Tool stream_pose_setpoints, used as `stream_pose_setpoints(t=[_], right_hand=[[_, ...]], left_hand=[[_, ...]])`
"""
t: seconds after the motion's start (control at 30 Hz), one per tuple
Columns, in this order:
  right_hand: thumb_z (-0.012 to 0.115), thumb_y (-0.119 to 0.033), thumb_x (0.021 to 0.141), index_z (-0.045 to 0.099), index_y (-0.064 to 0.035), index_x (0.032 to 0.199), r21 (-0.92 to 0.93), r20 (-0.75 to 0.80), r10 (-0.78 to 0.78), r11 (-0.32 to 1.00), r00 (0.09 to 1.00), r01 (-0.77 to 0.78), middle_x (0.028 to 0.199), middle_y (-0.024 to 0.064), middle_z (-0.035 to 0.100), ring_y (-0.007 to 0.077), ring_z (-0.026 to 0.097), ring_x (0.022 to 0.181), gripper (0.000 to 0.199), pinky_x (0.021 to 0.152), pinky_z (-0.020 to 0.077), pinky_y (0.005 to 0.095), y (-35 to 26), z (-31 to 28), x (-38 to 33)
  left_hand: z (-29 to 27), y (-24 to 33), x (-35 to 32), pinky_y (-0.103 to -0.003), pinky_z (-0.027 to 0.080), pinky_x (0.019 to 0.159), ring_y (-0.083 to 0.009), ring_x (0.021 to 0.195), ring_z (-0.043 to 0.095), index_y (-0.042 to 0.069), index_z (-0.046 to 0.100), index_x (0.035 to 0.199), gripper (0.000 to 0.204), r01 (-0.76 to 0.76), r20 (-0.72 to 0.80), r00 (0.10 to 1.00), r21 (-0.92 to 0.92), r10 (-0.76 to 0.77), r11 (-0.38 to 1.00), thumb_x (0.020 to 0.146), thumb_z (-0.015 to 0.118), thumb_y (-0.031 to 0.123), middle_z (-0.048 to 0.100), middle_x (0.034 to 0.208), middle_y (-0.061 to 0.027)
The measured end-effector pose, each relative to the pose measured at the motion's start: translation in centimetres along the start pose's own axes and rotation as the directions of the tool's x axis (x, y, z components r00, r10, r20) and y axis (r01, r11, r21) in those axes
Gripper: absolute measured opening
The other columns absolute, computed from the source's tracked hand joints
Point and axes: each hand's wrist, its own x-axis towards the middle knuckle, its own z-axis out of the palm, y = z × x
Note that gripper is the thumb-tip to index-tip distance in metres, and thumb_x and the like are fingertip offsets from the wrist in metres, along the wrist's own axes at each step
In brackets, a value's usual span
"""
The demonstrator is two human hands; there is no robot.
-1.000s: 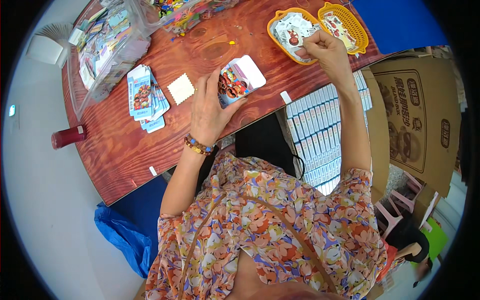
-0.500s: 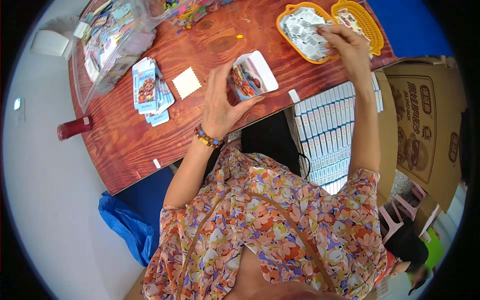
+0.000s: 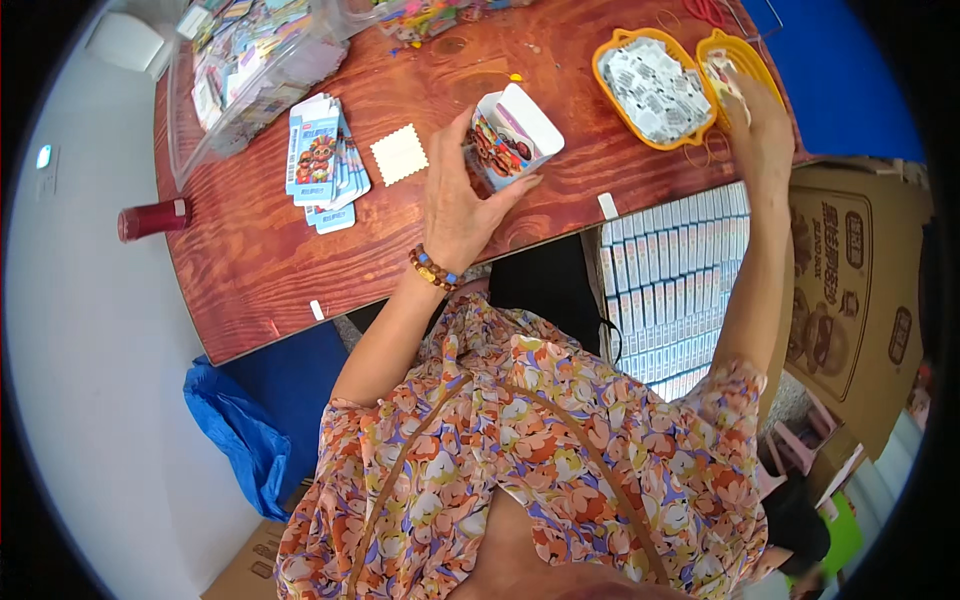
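My left hand (image 3: pixel 455 200) grips a small printed cardboard box (image 3: pixel 508 150) above the table, its white flap standing open and something pinkish showing inside. On the right, my right hand (image 3: pixel 762 140) reaches down into a small yellow basket (image 3: pixel 745 48) that holds pale pieces; its fingertips are partly hidden there. Beside it, a second yellow basket (image 3: pixel 607 52) carries many small white printed packets (image 3: pixel 655 92). A pile of flat blue-and-white cartons (image 3: pixel 325 165) lies left of my left hand, and a cream square card with a scalloped edge (image 3: pixel 400 154) is between them.
Clear plastic bins (image 3: pixel 180 130) of small coloured items stand at the back left. A dark red cylinder (image 3: pixel 154 219) sits at the left edge. Below the table's right side are rows of packed boxes (image 3: pixel 665 280) and a large brown carton (image 3: pixel 845 290). Red scissors handles (image 3: pixel 708 12) lie far right.
My right hand has gone from above the packet basket to the basket on its right. My left hand still holds the box. The whole view has shifted slightly.
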Motion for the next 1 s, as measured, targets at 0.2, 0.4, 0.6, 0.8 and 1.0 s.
stream_pose_setpoints(t=[0.2,0.4,0.6,0.8,1.0], right_hand=[[0.075,0.000,0.080,0.068,-0.0016,0.112,0.532,-0.266,-0.150,0.801,0.952,0.274,0.120,0.0156,0.067,0.0296,0.066,0.106,0.032,0.091,0.0539,0.0376,-17.4,3.2,-6.6],[0.076,0.004,0.081,0.066,-0.0006,0.119,0.670,-0.169,0.009,0.734,0.986,0.108,0.111,0.0146,0.066,0.0173,0.069,0.086,0.039,0.072,0.0573,0.0268,-21.5,5.9,-6.9],[0.066,0.006,0.090,0.065,0.0019,0.121,0.902,0.155,-0.047,0.415,0.987,-0.122,0.111,0.0097,0.067,0.0132,0.067,0.092,0.032,0.078,0.0536,0.0226,-20.2,6.0,-5.9],[0.059,0.002,0.096,0.064,0.0037,0.120,0.938,0.200,-0.321,0.336,0.926,-0.086,0.111,0.0074,0.066,0.0117,0.064,0.102,0.024,0.086,0.0512,0.0240,-19.9,5.2,-4.4],[0.061,0.001,0.096,0.062,0.0040,0.110,0.935,0.351,-0.247,0.139,0.903,-0.326,0.113,0.0089,0.063,0.0122,0.062,0.104,0.014,0.089,0.0508,0.0259,-20.8,4.8,-4.6]], left_hand=[[1.0,0.7,-0.3,-0.042,0.048,0.093,-0.0339,0.109,0.056,0.002,0.043,0.139,0.086,0.070,-0.107,0.991,-0.077,-0.078,0.995,0.068,0.089,0.020,0.055,0.118,-0.0174],[-0.7,0.9,-0.9,-0.042,0.050,0.089,-0.0369,0.107,0.057,0.001,0.041,0.137,0.084,-0.007,-0.195,0.980,0.096,0.026,0.995,0.067,0.087,0.014,0.054,0.118,-0.0197],[-5.3,0.1,-1.3,-0.041,0.053,0.085,-0.0333,0.108,0.061,0.001,0.044,0.142,0.073,-0.152,-0.114,0.981,0.039,0.156,0.988,0.078,0.079,0.008,0.057,0.118,-0.0190],[-7.6,-0.7,-2.7,-0.027,0.056,0.073,-0.0131,0.095,0.065,0.005,0.054,0.136,0.052,0.085,0.085,0.995,-0.519,-0.047,0.850,0.087,0.071,-0.001,0.060,0.114,-0.0078],[-8.8,0.1,-2.5,-0.025,0.056,0.079,-0.0105,0.092,0.066,0.003,0.057,0.125,0.040,0.303,0.245,0.953,-0.698,-0.181,0.649,0.088,0.070,-0.002,0.066,0.102,-0.0052]])
